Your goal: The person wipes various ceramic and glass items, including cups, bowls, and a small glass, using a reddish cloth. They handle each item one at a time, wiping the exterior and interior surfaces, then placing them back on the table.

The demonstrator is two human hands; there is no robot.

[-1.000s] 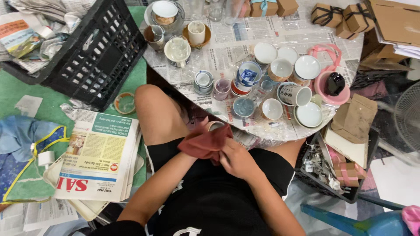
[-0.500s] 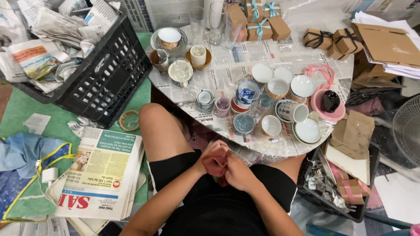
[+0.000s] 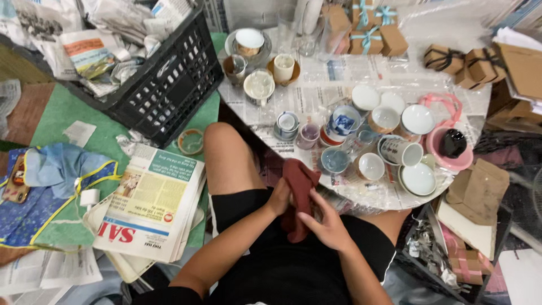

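Both hands are holding a dark red cloth (image 3: 297,195) over the lap, at the tabletop's near edge. The left hand (image 3: 279,196) is gripping the cloth's left side, its grip closed on the fabric; the right hand (image 3: 329,226) is pressing into the cloth from the right, fingers curled around it. Just beyond, cups and bowls (image 3: 370,141) are crowding the newspaper-covered tabletop (image 3: 316,93). A stack of newspapers (image 3: 149,203) is lying on the floor to the left, a black crate (image 3: 169,85) sitting farther off.

Black shorts (image 3: 237,204) — black top (image 3: 293,277)
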